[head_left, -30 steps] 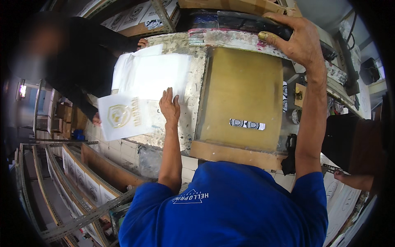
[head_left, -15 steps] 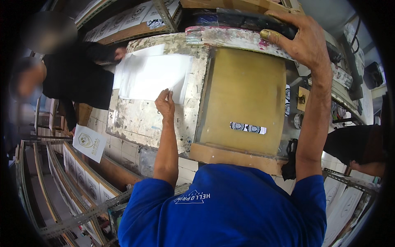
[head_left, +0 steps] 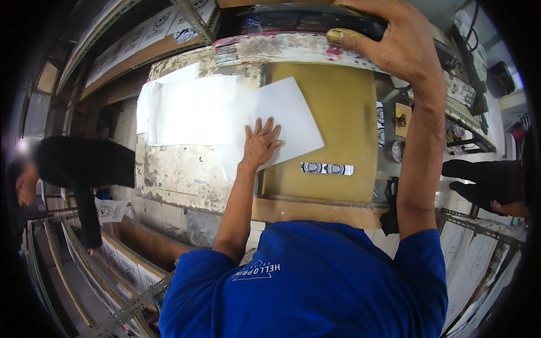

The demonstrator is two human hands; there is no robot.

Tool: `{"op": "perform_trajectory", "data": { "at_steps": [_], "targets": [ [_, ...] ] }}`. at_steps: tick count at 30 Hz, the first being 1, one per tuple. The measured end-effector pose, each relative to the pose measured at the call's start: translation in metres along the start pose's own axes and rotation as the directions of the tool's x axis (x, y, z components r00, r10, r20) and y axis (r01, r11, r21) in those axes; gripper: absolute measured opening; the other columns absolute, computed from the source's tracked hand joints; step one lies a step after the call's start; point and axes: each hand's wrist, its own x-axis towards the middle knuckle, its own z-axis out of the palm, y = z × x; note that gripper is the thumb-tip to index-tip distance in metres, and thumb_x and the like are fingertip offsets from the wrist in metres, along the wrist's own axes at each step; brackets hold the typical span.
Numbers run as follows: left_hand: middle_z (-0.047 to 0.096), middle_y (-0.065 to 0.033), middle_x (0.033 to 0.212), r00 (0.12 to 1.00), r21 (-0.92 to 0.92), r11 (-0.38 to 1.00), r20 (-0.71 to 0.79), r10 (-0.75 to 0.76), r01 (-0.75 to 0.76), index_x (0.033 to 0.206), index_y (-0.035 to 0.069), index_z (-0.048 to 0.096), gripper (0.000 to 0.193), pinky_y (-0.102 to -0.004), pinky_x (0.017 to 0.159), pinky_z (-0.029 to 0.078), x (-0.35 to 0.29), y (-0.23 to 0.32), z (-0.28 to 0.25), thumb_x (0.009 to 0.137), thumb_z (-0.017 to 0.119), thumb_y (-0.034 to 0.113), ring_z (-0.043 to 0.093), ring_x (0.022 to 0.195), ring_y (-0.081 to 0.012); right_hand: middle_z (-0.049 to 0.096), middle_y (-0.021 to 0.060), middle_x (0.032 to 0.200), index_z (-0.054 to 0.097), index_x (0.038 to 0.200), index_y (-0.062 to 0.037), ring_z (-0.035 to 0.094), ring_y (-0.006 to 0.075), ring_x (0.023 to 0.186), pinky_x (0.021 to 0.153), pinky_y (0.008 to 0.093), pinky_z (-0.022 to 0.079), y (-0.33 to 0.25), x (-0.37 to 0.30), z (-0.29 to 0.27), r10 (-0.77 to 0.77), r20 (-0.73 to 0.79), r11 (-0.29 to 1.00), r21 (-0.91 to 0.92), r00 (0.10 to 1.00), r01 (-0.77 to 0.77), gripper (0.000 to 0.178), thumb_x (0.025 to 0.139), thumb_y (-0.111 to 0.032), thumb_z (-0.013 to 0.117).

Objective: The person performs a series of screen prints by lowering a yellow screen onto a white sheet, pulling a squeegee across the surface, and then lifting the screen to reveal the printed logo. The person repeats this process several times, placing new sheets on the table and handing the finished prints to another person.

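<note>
My left hand [head_left: 261, 144] lies flat with its fingers spread on a white sheet [head_left: 293, 115]. The sheet is turned at an angle; its right part covers some of the yellow-brown board [head_left: 344, 124]. To the left, a stack of white sheets [head_left: 191, 110] rests on the paint-spattered table [head_left: 174, 174]. At the far edge my right hand [head_left: 400, 48] is wrapped round a dark bar [head_left: 360, 25]. Its stained thumb presses against the front side, by a paint-smeared wooden beam [head_left: 270, 48]. The fingertips on the far side are partly hidden.
A black-and-white patterned strip [head_left: 327, 168] lies on the board near its front edge. At the left, a person in dark clothes [head_left: 79, 160] bends by a rack [head_left: 135, 270] with printed sheets. Another person [head_left: 479, 183] stands at the right. Shelves [head_left: 152, 42] stand behind.
My left hand has moved right with a sheet from the stack onto the board, its fingers now spread. The right hand keeps its grip. The person at the left has turned toward the rack with a printed sheet.
</note>
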Motion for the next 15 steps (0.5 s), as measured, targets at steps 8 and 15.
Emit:
{"op": "perform_trajectory", "data": {
  "at_steps": [8, 15],
  "targets": [
    [0.033, -0.0037, 0.167, 0.953, -0.022, 0.957, 0.089, 0.29, -0.289, 0.151, 0.025, 0.052, 0.063, -0.0663, 0.123, 0.014, 0.085, 0.071, 0.048, 0.093, 0.066, 0.046, 0.022, 0.155, -0.0376, 0.077, 0.0128, 0.094, 0.078, 0.1, -0.0038, 0.071, 0.0279, 0.085, 0.081, 0.038, 0.056, 0.012, 0.002, 0.004, -0.066, -0.007, 0.997, -0.051, 0.998, 0.066, 0.046, 0.072, -0.041, 0.082],
    [0.025, -0.0005, 0.169, 0.904, 0.014, 0.921, 0.196, 0.379, -0.389, 0.154, 0.029, 0.047, 0.061, -0.0657, 0.125, 0.006, 0.101, 0.121, 0.073, 0.098, 0.057, 0.051, 0.014, 0.158, -0.0324, 0.077, 0.0128, 0.091, 0.078, 0.099, -0.0044, 0.071, 0.0273, 0.081, 0.077, 0.0383, 0.056, 0.006, 0.0, 0.001, -0.089, -0.015, 0.994, -0.058, 0.996, 0.088, 0.044, 0.073, -0.039, 0.082]
  ]
}}
